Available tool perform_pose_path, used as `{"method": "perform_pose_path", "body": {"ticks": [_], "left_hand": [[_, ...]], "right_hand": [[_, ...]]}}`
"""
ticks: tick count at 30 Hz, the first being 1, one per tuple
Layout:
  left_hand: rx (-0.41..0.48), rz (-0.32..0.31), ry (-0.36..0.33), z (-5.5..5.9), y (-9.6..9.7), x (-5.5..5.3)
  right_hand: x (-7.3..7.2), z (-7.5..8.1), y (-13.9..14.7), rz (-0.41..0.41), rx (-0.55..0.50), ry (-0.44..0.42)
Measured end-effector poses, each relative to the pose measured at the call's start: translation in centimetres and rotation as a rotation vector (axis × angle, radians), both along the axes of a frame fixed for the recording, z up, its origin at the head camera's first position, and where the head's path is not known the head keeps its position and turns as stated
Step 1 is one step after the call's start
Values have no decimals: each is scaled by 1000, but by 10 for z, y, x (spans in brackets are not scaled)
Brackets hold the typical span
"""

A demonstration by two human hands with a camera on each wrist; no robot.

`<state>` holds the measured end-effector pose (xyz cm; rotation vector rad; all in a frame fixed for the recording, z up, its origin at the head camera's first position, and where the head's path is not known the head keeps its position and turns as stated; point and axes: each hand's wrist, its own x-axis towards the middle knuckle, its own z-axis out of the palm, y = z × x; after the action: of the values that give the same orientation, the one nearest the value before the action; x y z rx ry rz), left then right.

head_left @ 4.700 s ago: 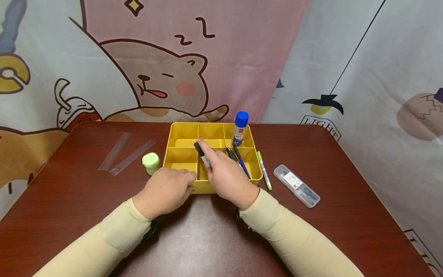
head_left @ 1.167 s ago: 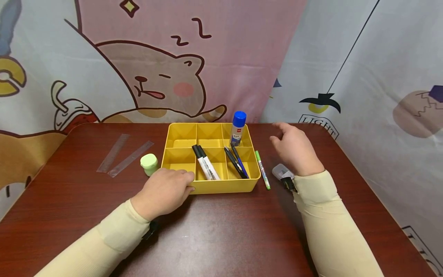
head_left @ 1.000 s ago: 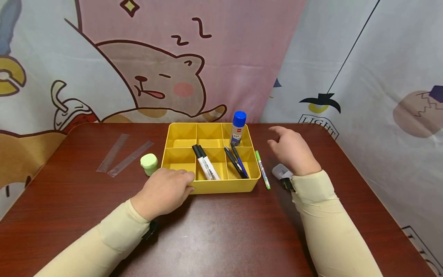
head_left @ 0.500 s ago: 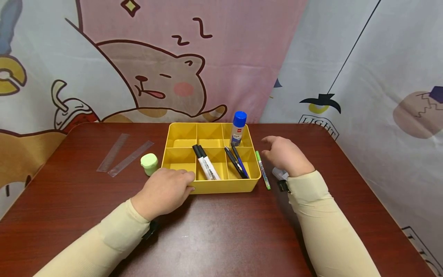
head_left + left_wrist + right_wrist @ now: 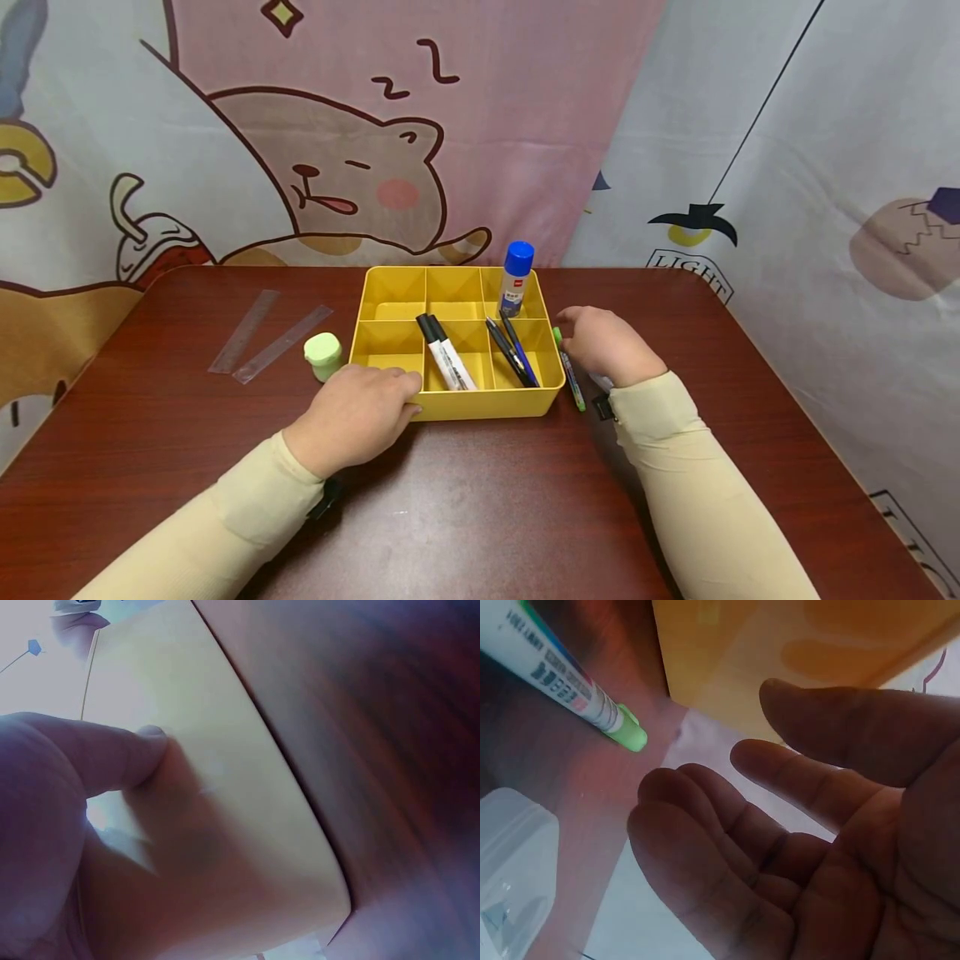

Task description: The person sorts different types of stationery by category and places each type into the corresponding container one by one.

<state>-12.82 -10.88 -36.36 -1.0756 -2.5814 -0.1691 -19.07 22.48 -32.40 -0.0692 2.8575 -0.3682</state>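
A yellow divided desk organizer [image 5: 480, 405] stands on the table. My left hand [image 5: 358, 415] grips its front wall; the thumb [image 5: 120, 754] presses the outside in the left wrist view, and the other fingers go over the rim. To the right of the organizer lies a white marker with a green cap [image 5: 573, 385]. Above the marker's capped end hovers my right hand [image 5: 609, 346]. In the right wrist view its fingers [image 5: 682, 862] are loosely bent and hold nothing, with the cap a short way off their tips. Two black-capped markers [image 5: 448, 354] lean in the organizer's front middle compartment.
Two pens [image 5: 517, 350] lie in the front right compartment, and a glue stick with a blue cap [image 5: 516, 279] stands behind them. A clear plastic case [image 5: 517, 870] is mostly hidden under the right hand. Left are a light green tub [image 5: 324, 357] and two clear rulers [image 5: 281, 343].
One black-capped marker has left my right hand and lies beside another in the organizer. That hand went right, then came back leftward and down to the green marker. My left hand keeps its place.
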Motion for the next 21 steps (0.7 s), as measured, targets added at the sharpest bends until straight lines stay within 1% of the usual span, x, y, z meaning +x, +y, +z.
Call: {"method": "perform_pose_path", "body": {"ticks": [10, 16, 21], "left_hand": [[-4, 11, -9, 0, 0, 0], [-7, 13, -9, -1, 0, 0], [-3, 12, -11, 0, 0, 0]], "right_hand": [[-3, -5, -4, 7, 10, -39], [-3, -8, -6, 6, 10, -37], [-4, -10, -7, 26, 28, -38]]}}
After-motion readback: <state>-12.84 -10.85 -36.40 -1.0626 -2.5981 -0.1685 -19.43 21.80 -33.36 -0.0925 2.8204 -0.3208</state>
